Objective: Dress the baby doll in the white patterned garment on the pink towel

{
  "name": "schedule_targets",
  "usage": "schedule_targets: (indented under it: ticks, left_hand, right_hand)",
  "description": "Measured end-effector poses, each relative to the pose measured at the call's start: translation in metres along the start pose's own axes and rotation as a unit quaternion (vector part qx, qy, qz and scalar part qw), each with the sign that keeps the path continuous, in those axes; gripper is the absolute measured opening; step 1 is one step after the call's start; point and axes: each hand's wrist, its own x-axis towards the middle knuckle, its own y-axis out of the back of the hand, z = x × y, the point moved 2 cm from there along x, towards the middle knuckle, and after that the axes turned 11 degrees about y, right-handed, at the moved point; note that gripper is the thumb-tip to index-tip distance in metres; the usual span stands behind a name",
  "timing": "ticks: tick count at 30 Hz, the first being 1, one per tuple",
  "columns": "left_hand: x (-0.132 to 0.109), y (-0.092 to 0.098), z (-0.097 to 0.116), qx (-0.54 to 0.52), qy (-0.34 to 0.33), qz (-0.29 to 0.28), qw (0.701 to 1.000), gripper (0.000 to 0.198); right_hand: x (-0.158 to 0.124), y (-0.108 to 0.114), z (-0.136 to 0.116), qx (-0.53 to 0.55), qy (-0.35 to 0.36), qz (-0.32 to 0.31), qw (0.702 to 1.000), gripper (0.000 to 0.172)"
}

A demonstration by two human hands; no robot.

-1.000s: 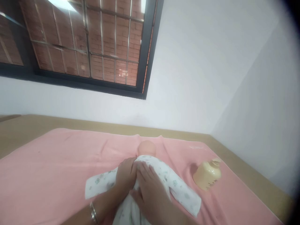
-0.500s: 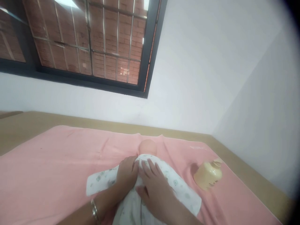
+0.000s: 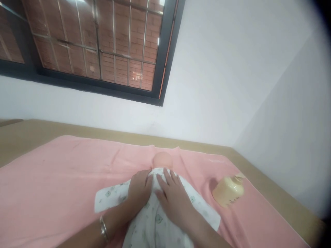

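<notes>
Lower centre: the right hand point(image 3: 176, 199) lies flat, fingers spread, on a doll's white garment point(image 3: 155, 222), which is cut off at the frame's bottom. The left hand point(image 3: 138, 189) curls beside it, grip unclear. Beyond, the doll's head point(image 3: 162, 160), face hidden, rests on a pink towel point(image 3: 57, 179), with a bottle point(image 3: 229, 191) at right.

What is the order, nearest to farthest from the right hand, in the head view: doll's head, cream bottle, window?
1. Doll's head, just beyond the right hand.
2. Cream bottle, to the right on the towel.
3. Window, on the far wall, upper left.
</notes>
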Motion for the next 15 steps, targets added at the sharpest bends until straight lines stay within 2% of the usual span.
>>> schedule_targets:
  ticks: [2, 5, 7, 9, 12, 15]
  left_hand:
    - [0.0, 0.0, 0.0, 0.001, -0.001, 0.002, 1.0, 0.035]
    - [0.0, 0.0, -0.001, 0.001, -0.005, 0.01, 1.0, 0.036]
    - [0.0, 0.0, -0.001, 0.003, -0.007, 0.012, 1.0, 0.036]
    - [-0.001, 0.0, 0.0, 0.007, -0.005, 0.01, 1.0, 0.035]
    - [-0.001, 0.002, 0.002, 0.008, 0.001, 0.005, 1.0, 0.034]
    - [-0.001, 0.002, 0.002, 0.004, 0.003, -0.001, 1.0, 0.034]
  right_hand:
    - [-0.003, -0.002, -0.004, -0.001, 0.005, 0.003, 1.0, 0.054]
    - [-0.008, -0.003, -0.015, -0.003, 0.049, -0.009, 0.999, 0.061]
    - [-0.007, 0.0, -0.015, -0.004, 0.067, -0.021, 0.998, 0.059]
    - [-0.004, 0.005, -0.008, -0.012, 0.037, -0.023, 0.999, 0.053]
    - [-0.004, 0.011, 0.003, -0.024, -0.027, -0.013, 0.999, 0.053]
    - [-0.013, 0.011, -0.003, -0.006, 0.021, -0.032, 0.999, 0.055]
